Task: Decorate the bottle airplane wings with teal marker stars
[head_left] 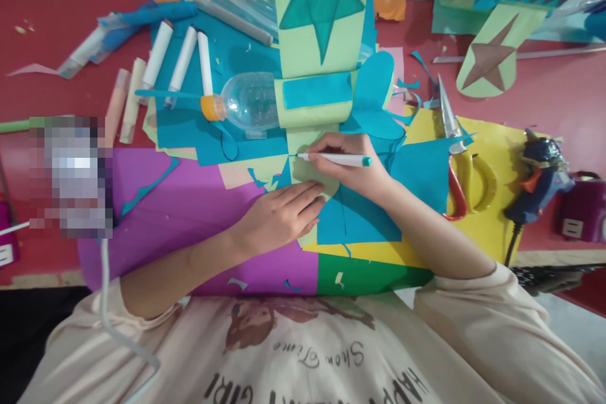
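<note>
A slim white marker (336,158) with a teal end is pinched in my right hand (367,167). Its tip meets the left edge of a pale green paper piece (303,170), where a short teal mark shows. My left hand (279,218) lies flat with fingers stretched over the lower part of that paper. Just above, a clear plastic bottle (250,101) with an orange cap lies on its side, wrapped in pale green paper bearing a blue strip (317,89). Beyond it, a large teal star (324,3) is coloured on pale green paper. A blue rounded paper shape (374,85) stands beside the bottle.
Scissors (457,145) and a blue glue gun (540,170) lie to the right, partly over yellow paper (497,132). Several markers (158,57) sit at the upper left. Purple paper (175,221) and blue scraps spread across the red table (61,25). A pixelated object (71,177) is at left.
</note>
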The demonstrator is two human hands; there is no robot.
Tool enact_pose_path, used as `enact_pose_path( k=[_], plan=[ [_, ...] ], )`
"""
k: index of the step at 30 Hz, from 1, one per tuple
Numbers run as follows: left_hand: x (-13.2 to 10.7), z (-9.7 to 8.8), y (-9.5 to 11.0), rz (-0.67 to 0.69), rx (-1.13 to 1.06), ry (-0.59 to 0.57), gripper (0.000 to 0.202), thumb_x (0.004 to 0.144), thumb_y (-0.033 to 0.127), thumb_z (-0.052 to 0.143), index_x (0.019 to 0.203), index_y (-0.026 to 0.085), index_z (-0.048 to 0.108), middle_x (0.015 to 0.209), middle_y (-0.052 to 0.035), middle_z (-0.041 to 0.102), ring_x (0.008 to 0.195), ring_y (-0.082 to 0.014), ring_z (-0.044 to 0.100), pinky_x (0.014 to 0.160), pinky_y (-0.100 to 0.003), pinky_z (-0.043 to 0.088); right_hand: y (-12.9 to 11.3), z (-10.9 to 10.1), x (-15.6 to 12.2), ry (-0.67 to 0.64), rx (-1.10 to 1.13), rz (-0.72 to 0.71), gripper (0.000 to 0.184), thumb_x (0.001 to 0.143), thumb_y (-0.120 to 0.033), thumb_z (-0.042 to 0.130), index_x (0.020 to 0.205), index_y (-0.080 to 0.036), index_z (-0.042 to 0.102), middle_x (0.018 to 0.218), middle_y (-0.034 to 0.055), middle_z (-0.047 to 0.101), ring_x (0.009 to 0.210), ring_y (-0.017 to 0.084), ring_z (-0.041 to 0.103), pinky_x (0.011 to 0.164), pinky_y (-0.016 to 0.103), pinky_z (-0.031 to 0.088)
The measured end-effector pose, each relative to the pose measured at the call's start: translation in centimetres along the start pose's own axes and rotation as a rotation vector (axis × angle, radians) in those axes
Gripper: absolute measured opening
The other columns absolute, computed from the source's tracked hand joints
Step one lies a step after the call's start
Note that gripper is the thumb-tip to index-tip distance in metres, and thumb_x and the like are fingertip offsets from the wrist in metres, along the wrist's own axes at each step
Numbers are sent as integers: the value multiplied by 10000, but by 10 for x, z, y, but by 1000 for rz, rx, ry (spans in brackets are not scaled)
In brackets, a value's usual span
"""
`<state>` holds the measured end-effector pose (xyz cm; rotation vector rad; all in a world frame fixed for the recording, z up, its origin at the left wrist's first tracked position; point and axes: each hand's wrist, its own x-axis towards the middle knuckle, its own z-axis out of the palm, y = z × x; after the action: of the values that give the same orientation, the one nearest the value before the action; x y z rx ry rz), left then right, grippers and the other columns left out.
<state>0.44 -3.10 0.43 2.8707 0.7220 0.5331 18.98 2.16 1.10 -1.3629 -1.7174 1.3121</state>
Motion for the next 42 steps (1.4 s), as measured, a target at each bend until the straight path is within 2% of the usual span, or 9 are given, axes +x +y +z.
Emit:
enact_pose_path(
  k=[5, 10, 19, 27, 37, 42],
  plan=[
    [-1, 1, 0, 1, -19, -9, 233, 994, 161, 474, 1111, 63, 650, 1177, -153, 716, 1096, -238, 696, 910, -355, 598, 4, -3, -3, 57, -15, -57, 157, 804, -295, 620, 730, -159, 646, 691, 17, 677, 618, 113, 574, 574, 241, 435],
    [-2, 1, 0, -1, 6, -14, 249, 1004, 165, 448, 1107, 78, 657, 1185, -139, 718, 1099, -223, 696, 937, -337, 589, 9, -7, -5, 79, -42, -98, 158, 818, -299, 602, 722, -183, 650, 682, 10, 686, 614, 123, 579, 566, 248, 447],
    [-2, 0, 1, -6, 17, -18, 263, 1010, 171, 437, 1112, 89, 665, 1196, -125, 718, 1113, -209, 688, 947, -326, 583, 14, -16, -13, 145, -78, -22, 162, 788, -283, 585, 703, -183, 679, 626, 2, 660, 572, 122, 548, 532, 244, 407],
    [-1, 0, 0, -7, 23, -27, 264, 1010, 168, 434, 1103, 110, 674, 1186, -106, 725, 1116, -194, 687, 944, -309, 583, 16, -24, -22, 213, -93, 57, 196, 760, -305, 611, 652, -160, 686, 504, -31, 503, 501, 86, 400, 468, 229, 304],
    [-1, -1, 0, -14, -5, -34, 239, 1001, 165, 463, 1109, 99, 666, 1186, -121, 722, 1121, -210, 686, 952, -326, 582, 15, -29, -27, 276, -75, 143, 193, 722, -321, 633, 652, -162, 718, 507, -5, 594, 506, 112, 479, 469, 243, 342],
    [-1, -1, 0, -9, 8, -9, 252, 1011, 165, 439, 1094, 96, 667, 1170, -116, 729, 1100, -204, 695, 940, -321, 585, 14, -30, -27, 268, -72, 154, 220, 749, -328, 607, 602, -173, 656, 456, -32, 503, 441, 91, 417, 449, 250, 295]
  ],
)
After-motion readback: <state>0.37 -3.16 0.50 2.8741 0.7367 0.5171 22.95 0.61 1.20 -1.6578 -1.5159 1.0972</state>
